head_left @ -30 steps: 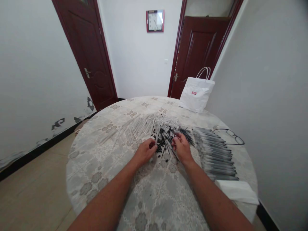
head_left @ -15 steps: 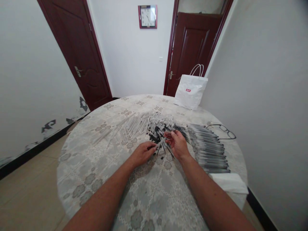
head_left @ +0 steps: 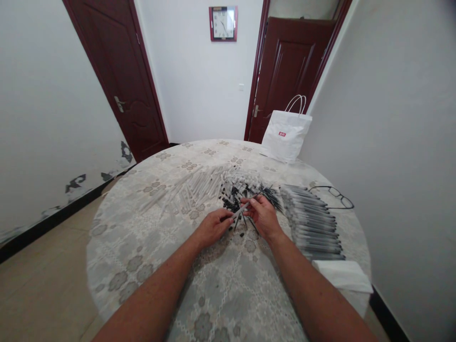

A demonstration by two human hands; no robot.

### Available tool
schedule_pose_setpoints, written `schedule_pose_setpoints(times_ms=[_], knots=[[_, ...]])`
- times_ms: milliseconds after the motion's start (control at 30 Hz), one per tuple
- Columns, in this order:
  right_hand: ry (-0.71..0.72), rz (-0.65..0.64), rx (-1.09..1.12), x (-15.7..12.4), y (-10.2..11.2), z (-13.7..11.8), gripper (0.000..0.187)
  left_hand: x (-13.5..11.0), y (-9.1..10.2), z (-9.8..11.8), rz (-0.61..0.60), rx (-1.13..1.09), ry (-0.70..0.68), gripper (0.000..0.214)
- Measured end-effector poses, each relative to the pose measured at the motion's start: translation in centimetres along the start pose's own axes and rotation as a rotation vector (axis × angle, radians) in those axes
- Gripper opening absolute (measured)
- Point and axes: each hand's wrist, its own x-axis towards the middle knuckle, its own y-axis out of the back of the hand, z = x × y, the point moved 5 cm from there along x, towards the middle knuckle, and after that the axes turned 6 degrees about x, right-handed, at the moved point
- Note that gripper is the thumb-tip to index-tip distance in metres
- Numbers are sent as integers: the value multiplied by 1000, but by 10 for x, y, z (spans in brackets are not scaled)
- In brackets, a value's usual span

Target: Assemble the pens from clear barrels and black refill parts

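Observation:
My left hand [head_left: 215, 225] pinches the lower end of a translucent pen barrel [head_left: 241, 209] between thumb and fingers. The barrel slants up to the right, and my right hand [head_left: 262, 214] has its fingertips closed at the upper end. A thin dark length shows by the right fingertips, perhaps a refill; its exact hold is hidden. Just beyond my hands lie small black pen parts [head_left: 231, 202] and a heap of whitish pen parts [head_left: 242, 178]. Dark refills [head_left: 272, 197] fan out beyond my right hand. Clear barrels [head_left: 203, 185] spread out to the left.
A row of assembled-looking pens [head_left: 313, 223] lies on the right of the round, cloth-covered table [head_left: 142, 285]. Eyeglasses [head_left: 340, 197] rest beyond them, and a folded white cloth or paper [head_left: 342, 275] lies nearer. At the back stands a white paper bag [head_left: 287, 135].
The view has shifted slightly, moving the scene a little to the right. My right fingers have closed in around the barrel's upper end; my left hand keeps its pinch.

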Motion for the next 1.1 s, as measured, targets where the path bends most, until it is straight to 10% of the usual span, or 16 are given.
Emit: schedule_pose_setpoints(times_ms=[267, 467, 667, 1100], knots=[[3, -44, -7, -5, -2, -2, 26, 1, -3, -7, 34, 7, 39, 27], [256, 170, -48, 2, 19, -27, 39, 0, 1, -4, 74, -29, -52, 24], [244, 137, -395, 1, 19, -26, 35, 1, -2, -9, -27, -179, 80, 29], [366, -136, -1366, -18, -11, -20, 30, 7, 1, -41, 258, -787, 367, 36]])
